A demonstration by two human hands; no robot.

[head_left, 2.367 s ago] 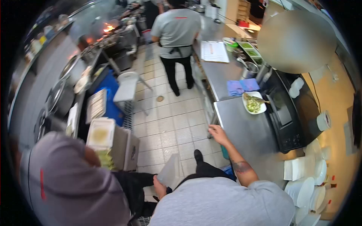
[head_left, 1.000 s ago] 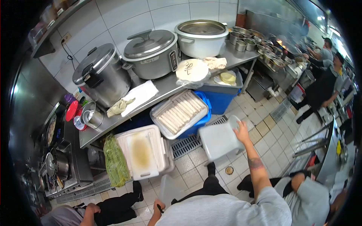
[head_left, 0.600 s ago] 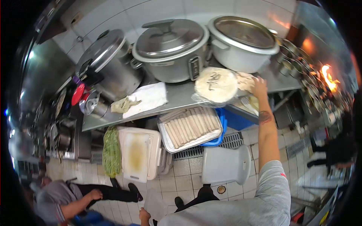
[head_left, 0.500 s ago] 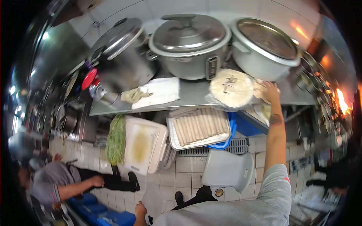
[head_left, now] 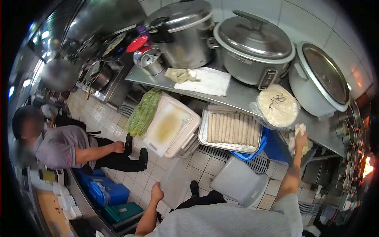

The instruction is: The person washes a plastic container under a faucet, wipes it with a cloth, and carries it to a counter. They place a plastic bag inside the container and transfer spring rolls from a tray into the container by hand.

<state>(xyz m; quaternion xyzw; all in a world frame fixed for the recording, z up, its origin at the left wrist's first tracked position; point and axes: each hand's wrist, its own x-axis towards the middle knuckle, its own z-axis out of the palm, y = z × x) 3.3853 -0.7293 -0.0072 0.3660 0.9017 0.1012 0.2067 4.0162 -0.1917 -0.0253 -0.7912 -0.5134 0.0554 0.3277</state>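
Note:
My left hand [head_left: 157, 192], low in the view, is closed on the edge of a translucent sheet [head_left: 173, 183] that hangs over the tiled floor. At the front edge of the steel shelf, my right hand [head_left: 301, 139] grips a whitish cloth [head_left: 300, 129]. Just left of that hand lies a stack of round pale wrappers [head_left: 277, 106] in clear plastic with dark writing on top. Below the shelf, a metal tray [head_left: 202, 132] holds several pale rolls [head_left: 233, 128] in a row.
Large cookers [head_left: 256, 39] and a tall pot [head_left: 185, 43] line the shelf. Underneath are a bin with a stained white board [head_left: 167, 124] and a bag of greens [head_left: 145, 112]. A grey stool [head_left: 241, 181] stands near my feet. A person [head_left: 63, 146] is at left; flames [head_left: 368, 167] burn at right.
The view has turned left, showing more of the person and stove there. My right hand has drawn back from the shelf top to its front edge, with the cloth in it.

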